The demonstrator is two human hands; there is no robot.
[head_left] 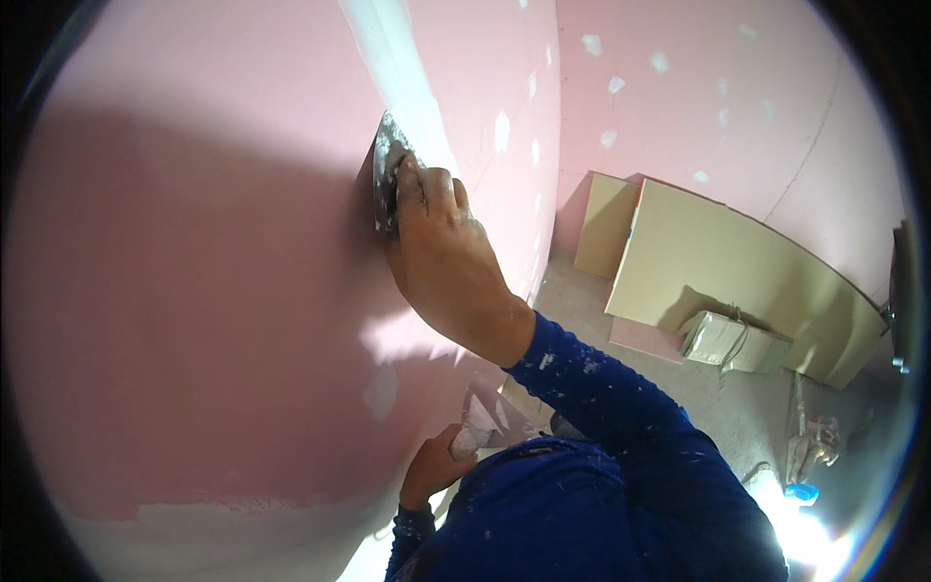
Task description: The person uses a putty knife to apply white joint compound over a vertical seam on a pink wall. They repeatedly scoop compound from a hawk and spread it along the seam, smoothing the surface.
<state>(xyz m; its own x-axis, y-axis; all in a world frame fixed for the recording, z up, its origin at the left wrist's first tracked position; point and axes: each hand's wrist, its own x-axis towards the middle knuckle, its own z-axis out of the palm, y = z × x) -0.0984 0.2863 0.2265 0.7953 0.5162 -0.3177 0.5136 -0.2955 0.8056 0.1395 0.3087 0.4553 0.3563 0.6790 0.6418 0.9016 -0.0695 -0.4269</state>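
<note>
My right hand [456,267] is closed round a putty knife [386,184], its paste-smeared metal blade laid against the pink wallboard [194,320]. A smooth white strip of joint compound [393,58] runs up the wall from the blade. Lower down, close to my body, my left hand [433,470] grips a pinkish flat board [509,419] with a lump of white compound [474,427] on it. The fingers of that hand are partly hidden.
Another pink wall [679,107] with white filler spots meets this one at a corner. Tan board sheets [727,252] lean there, with a tied pale bundle [734,341] in front. On the floor lie a clear plastic bag [824,441] and a blue item [801,494]. Bright light glares at lower right.
</note>
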